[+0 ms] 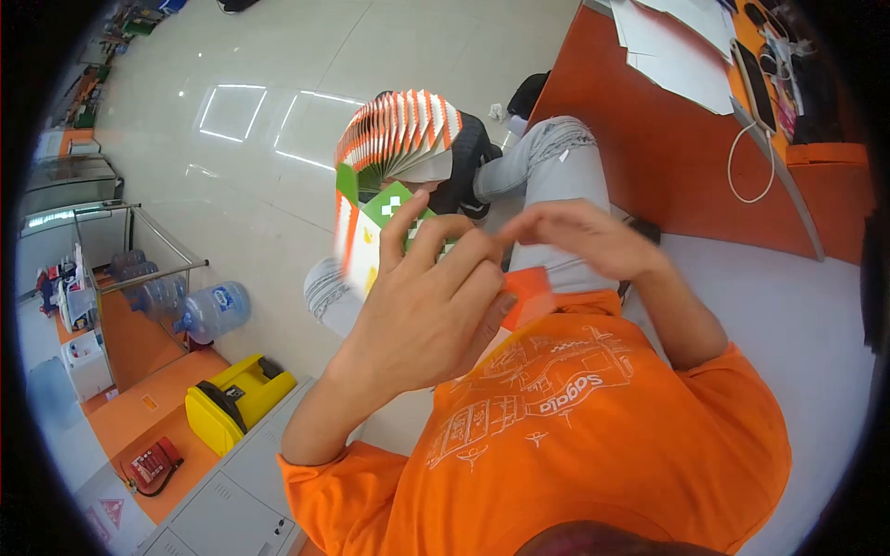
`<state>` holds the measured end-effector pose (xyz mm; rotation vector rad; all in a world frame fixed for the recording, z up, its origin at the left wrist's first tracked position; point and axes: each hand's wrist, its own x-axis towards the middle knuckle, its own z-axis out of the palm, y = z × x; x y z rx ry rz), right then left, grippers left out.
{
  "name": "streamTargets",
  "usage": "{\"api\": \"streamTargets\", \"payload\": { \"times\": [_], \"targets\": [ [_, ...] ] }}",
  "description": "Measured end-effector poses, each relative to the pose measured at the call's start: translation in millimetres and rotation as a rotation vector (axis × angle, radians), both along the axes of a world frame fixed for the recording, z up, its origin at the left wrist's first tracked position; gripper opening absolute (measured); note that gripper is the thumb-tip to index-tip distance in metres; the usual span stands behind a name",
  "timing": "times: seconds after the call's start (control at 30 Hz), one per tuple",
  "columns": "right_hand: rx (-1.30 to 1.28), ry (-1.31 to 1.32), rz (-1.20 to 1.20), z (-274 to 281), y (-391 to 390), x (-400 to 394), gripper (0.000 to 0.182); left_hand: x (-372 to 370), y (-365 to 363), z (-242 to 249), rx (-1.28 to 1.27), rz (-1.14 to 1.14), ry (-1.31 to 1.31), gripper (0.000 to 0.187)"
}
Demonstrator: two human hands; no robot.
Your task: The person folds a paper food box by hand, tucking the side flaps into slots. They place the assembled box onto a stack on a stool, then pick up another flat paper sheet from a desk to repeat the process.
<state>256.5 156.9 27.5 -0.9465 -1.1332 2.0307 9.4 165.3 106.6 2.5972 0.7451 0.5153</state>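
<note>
Orange shirt [603, 445] occupies the lower centre of the frame, with the left hand [431, 292] above it, fingers curled over a green checked card [383, 206], and the right hand [593, 243] beside it, blurred, fingers extended; whether either grips cannot be told. Handling of the card is judged the step in hand, the next move calling for steady fingers. Pleated paper strip [399, 134], upper centre, arcs upward and bends right along its length, folds fanned.
</note>
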Motion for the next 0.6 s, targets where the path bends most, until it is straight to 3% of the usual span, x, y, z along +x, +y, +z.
{"api": "streamTargets", "payload": {
  "times": [0.03, 0.1, 0.13, 0.27, 0.33, 0.47, 0.53, 0.6],
  "targets": [
    [-0.002, 0.008, 0.001, 11.7, -0.6, 4.0, 0.037, -1.2, -2.1, -0.6, -0.013, 0.035, 0.026, 0.017],
    [0.256, -0.14, 0.301, 33.0, -4.1, 9.0, 0.036, -2.5, -4.6, -0.4, -0.029, 0.018, 0.022, 0.018],
    [0.267, -0.212, 0.357, 38.9, -3.5, 3.0, 0.032, -3.5, -4.7, 1.2, -0.038, 0.012, 0.027, 0.017],
    [0.301, -0.179, 0.376, 36.5, -3.4, -0.7, 0.024, -14.8, -7.6, 2.9, -0.153, 0.065, 0.135, 0.01],
    [0.522, -0.241, 0.194, 36.2, -12.8, -8.0, 0.01, -20.4, -12.5, 2.6, -0.244, 0.084, 0.191, 0.008],
    [0.61, -0.219, 0.258, 31.0, -13.8, -10.6, 0.013, -25.0, -11.5, 7.0, -0.397, 0.045, 0.25, 0.008],
    [0.781, -0.191, 0.27, 32.9, -7.8, -10.9, 0.012, -26.8, -10.2, 7.7, -0.447, 0.025, 0.246, 0.008],
    [0.707, -0.142, 0.317, 33.2, -2.8, -8.3, 0.012, -27.7, -8.9, 8.2, -0.492, -0.007, 0.246, 0.008]
  ]
}}
